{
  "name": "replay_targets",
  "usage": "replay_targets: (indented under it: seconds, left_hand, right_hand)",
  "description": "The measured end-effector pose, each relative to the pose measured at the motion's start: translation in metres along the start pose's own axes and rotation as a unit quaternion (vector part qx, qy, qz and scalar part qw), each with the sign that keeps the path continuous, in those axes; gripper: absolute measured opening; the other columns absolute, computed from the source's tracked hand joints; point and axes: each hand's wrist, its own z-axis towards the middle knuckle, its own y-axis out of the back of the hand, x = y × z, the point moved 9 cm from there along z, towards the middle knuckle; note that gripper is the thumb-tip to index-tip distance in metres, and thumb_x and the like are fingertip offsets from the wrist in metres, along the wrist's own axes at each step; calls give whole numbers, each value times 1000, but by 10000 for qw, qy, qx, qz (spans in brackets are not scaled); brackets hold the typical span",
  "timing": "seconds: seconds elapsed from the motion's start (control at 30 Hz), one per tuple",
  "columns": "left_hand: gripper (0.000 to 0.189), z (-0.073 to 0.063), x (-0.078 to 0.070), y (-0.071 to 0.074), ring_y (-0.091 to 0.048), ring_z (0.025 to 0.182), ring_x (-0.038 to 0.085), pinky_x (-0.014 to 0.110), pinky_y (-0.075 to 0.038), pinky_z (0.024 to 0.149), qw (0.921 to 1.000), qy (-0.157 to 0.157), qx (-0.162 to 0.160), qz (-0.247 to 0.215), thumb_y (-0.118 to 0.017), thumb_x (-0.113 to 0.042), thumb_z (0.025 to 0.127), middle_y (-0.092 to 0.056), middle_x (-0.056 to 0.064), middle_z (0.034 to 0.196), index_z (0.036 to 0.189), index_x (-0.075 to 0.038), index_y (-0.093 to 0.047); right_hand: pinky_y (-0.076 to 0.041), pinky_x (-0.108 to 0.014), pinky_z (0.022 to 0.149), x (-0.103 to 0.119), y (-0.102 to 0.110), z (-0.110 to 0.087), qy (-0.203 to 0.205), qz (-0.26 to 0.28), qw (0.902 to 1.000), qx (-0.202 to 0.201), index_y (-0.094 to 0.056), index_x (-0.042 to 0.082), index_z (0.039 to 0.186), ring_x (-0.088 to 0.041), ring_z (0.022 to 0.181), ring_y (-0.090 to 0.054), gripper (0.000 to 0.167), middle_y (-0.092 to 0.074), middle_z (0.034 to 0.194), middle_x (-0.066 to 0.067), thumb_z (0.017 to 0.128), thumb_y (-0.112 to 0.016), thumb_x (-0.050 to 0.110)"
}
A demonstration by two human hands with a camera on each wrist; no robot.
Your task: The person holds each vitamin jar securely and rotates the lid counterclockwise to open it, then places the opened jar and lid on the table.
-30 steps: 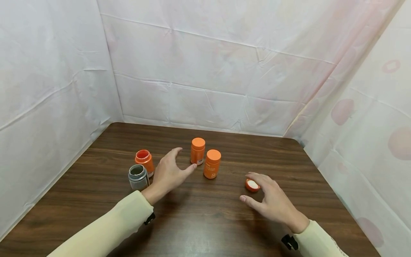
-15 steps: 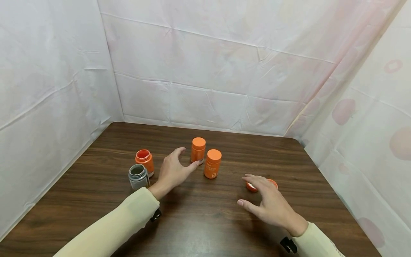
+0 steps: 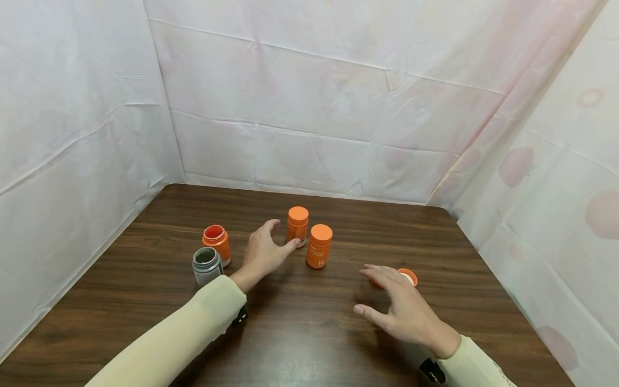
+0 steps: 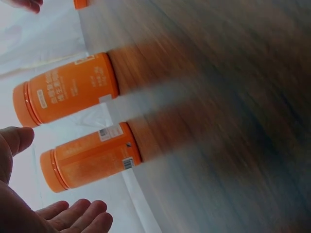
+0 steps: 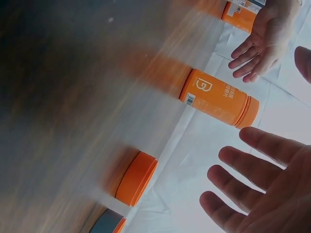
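Note:
My left hand (image 3: pixel 266 252), fingers and thumb spread, is just left of the rear capped orange bottle (image 3: pixel 297 223). In the left wrist view this bottle (image 4: pixel 95 156) stands between thumb and fingers, with no grip on it. A second capped orange bottle (image 3: pixel 319 247) stands to its front right. My right hand (image 3: pixel 403 309) hovers with spread fingers over the right of the table, holding nothing. Behind it lie an orange cap (image 3: pixel 408 275) with a white inside and another cap, mostly hidden by the fingers. The right wrist view has an orange cap (image 5: pixel 137 179) and a dark grey one (image 5: pixel 108 222).
An uncapped orange bottle (image 3: pixel 217 245) and an uncapped grey bottle (image 3: pixel 207 269) stand at the left, next to my left forearm. The dark wooden table (image 3: pixel 300 333) meets pale sheets (image 3: pixel 309 107) at the back and sides.
My left hand has shifted right, closer to the rear capped bottle. My right hand has drifted slightly left, uncovering one cap and hiding more of the other. The bottles stay put.

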Motion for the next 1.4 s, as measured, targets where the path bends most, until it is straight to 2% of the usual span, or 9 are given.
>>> replay_targets:
  seconds: [0.17,0.4,0.6,1.03,1.27,1.4]
  left_hand:
    - [76,7,4,-4,-53,134,35,53,-45,106,9999,15,67,-76,-82,-43,87,-57,15,145,146,-6,-51]
    - [77,17,6,-7,-52,135,34,53,-44,106,9997,-51,116,-206,-81,-42,88,-56,15,146,147,-5,-50]
    - [79,23,10,-11,-53,134,33,53,-45,105,9998,-34,109,-145,-81,-45,87,-56,14,146,148,-7,-49]
    - [79,32,11,-20,-52,133,34,54,-46,103,9995,53,218,-217,-79,-46,88,-54,14,146,150,-9,-47]
    - [76,36,9,-23,-55,129,34,53,-47,102,9992,29,244,-320,-80,-44,89,-56,15,144,148,-9,-48]
    - [74,38,10,-26,-57,125,34,51,-48,100,9992,37,205,-349,-81,-43,88,-57,14,141,146,-9,-50]
  right_hand:
    - [-36,-52,108,0,-1,0,-57,21,10000,51,-59,22,140,-20,136,-49,67,-57,145,3,86,-78,55]
    - [-38,-55,107,3,-1,1,2,-19,10000,75,-59,22,141,-25,136,-50,67,-57,144,1,87,-75,59]
    - [-38,-56,107,1,-3,1,-52,2,9999,125,-58,23,141,-26,137,-49,68,-57,145,2,87,-74,61]
    - [-38,-57,107,1,-2,1,-45,-14,9999,140,-59,23,140,-26,136,-49,67,-57,145,1,87,-74,61]
    - [-36,-54,109,0,-3,0,-198,49,9996,208,-60,23,140,-21,138,-47,69,-55,146,4,85,-75,63]
    - [-36,-55,109,0,-3,-1,-194,55,9996,200,-59,23,140,-26,138,-48,70,-56,146,3,86,-74,64]
